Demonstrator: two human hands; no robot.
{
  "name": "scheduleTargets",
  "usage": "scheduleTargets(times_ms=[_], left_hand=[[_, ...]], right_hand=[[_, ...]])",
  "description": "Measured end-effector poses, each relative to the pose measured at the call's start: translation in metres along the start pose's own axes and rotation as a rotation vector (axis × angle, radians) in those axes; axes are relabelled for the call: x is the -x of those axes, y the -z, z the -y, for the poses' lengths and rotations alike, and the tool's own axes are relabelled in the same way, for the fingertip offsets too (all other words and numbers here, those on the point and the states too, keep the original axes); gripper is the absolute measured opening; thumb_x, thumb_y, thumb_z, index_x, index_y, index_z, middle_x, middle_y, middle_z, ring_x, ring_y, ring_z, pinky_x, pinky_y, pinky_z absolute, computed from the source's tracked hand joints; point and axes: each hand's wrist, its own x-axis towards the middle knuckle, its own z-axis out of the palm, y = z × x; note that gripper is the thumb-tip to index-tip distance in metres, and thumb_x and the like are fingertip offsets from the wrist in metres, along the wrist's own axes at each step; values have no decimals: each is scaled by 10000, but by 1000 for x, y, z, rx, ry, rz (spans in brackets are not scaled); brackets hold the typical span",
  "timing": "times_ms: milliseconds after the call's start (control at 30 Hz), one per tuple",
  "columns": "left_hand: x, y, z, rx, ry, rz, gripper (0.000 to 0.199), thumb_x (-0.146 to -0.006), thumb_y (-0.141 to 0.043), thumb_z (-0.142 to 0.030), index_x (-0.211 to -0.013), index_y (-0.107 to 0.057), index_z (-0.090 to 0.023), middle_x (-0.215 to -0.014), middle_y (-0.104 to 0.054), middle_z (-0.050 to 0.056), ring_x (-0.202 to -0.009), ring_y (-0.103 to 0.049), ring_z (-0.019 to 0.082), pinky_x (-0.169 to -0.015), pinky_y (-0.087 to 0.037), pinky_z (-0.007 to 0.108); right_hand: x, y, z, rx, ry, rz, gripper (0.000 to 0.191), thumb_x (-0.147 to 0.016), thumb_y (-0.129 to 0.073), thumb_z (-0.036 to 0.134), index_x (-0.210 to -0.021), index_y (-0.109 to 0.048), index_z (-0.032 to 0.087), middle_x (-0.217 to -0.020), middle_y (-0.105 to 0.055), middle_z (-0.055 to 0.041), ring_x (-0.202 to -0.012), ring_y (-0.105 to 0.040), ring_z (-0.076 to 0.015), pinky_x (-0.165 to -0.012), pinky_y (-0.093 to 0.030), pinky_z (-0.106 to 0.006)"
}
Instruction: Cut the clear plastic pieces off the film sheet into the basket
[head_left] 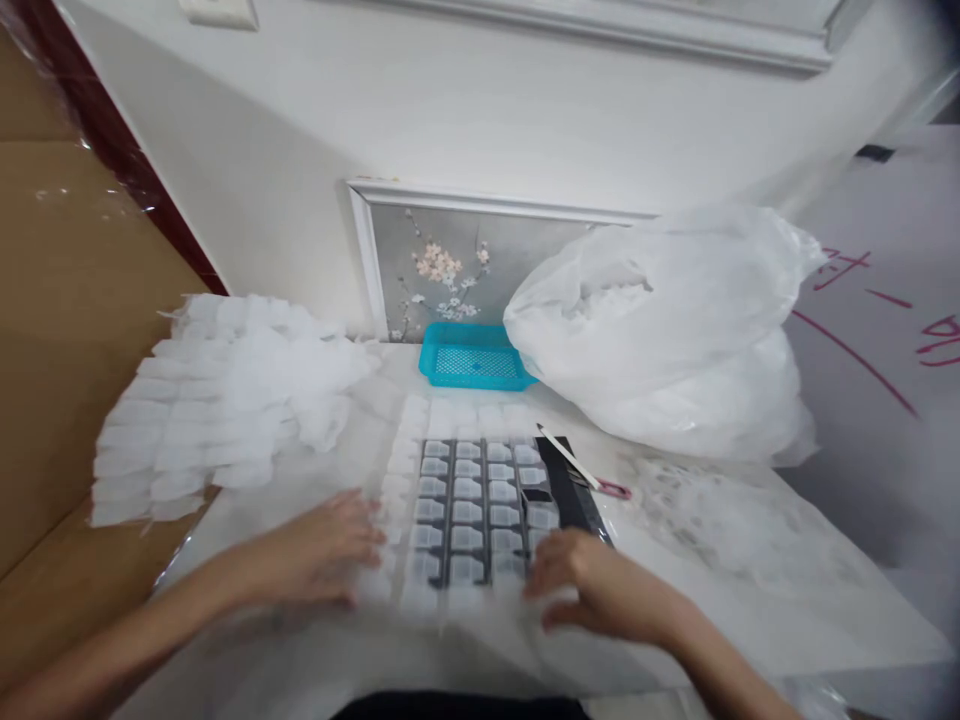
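Note:
In front of me lies a dark board (559,475) with small translucent white pieces (467,511) set in rows. Pale white pieces (397,468) line its left and far edges. My left hand (322,550) is at the left border of the rows, fingers stretched and spread, with nothing visible in them. At the lower right corner, my right hand (592,585) has its fingers bent and its thumb apart. Blur hides whether its fingertips touch the pieces. On the board's right side rests a slim white tool (568,455) with a pink end.
Many white pieces (187,420) are heaped at the left, beside cardboard (67,330). A blue perforated basket (476,372) stands against the wall. A large, full white plastic bag (675,340) occupies the back right. Clear plastic scraps (735,520) lie to the right on the table.

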Motion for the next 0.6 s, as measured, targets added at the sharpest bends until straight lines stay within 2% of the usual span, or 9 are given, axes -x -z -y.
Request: scheduleTargets(times_ms=[67, 133, 233, 333, 400, 433, 467, 533, 600], left_hand=[[5, -26, 8, 30, 18, 2, 477, -726, -770, -499, -1173, -673, -365, -1356, -606, 18, -1373, -431, 301, -1175, -264, 491], [-2, -26, 12, 82, 10, -34, 435, -743, -759, -502, -1140, -689, -337, -1285, -652, 28, -1304, -504, 281, -1142, -329, 443], [-46, 5, 11, 187, -41, -148, 290, -875, -630, -469, -1072, -711, -271, -1151, -705, 46, -1093, -634, 220, -1018, -447, 353], [-127, 34, -3, 208, -196, -212, 315, -946, -513, -421, -1020, -716, -191, -1058, -718, 94, -983, -663, 214, -934, -478, 333], [-185, 34, -26, 204, -320, -107, 264, -911, -562, -349, -1067, -713, -199, -1111, -710, 86, -1045, -649, 213, -965, -460, 308], [-211, 28, -41, 185, -407, 8, 267, -872, -593, -277, -1104, -708, -210, -1146, -704, 71, -1067, -645, 212, -963, -463, 296], [-232, 17, -56, 80, -554, 244, 384, -832, -585, -193, -1209, -659, -214, -1242, -667, 65, -1127, -622, 217, -977, -458, 303], [-259, -10, -87, -11, -662, 426, 587, -621, -666, -70, -1179, -681, -255, -1251, -666, 24, -1148, -613, 235, -959, -466, 297], [-267, -36, -108, -115, -703, 484, 663, -500, -716, -74, -1132, -704, -276, -1273, -649, 39, -1195, -573, 306, -970, -451, 358]], right_hand=[[11, -26, -8, -66, -82, -26, 378, -708, -812, 474, -1042, -771, 302, -928, -761, -78, -1091, -630, -340, -898, -506, -466], [18, -32, -6, -181, -176, -135, 421, -748, -778, 500, -1116, -736, 300, -993, -746, -84, -1034, -653, -308, -884, -515, -437], [2, -35, 12, -317, -153, -277, 353, -840, -686, 510, -1112, -716, 288, -942, -738, -58, -896, -681, -237, -821, -533, -365], [-49, -66, 38, -232, 54, -133, 511, -776, -726, 570, -1204, -669, 297, -1092, -720, -48, -1025, -649, -244, -899, -518, -351], [-89, -103, 48, -61, 176, -126, 743, -791, -704, 584, -1419, -481, 256, -1389, -566, -104, -1264, -515, -301, -1035, -447, -423], [-106, -122, 50, 59, 204, -147, 802, -799, -686, 595, -1457, -422, 219, -1470, -478, -142, -1338, -429, -350, -1067, -405, -499], [-120, -139, 50, 166, 218, -159, 800, -819, -664, 593, -1456, -411, 178, -1482, -453, -172, -1363, -382, -386, -1060, -396, -546], [-134, -163, 45, 300, 231, -177, 639, -893, -600, 533, -1397, -466, 164, -1434, -502, -164, -1329, -411, -379, -1005, -442, -536], [-134, -172, 39, 379, 235, -206, 363, -984, -505, 362, -1307, -537, 199, -1291, -613, -104, -1217, -514, -297, -944, -489, -445]])
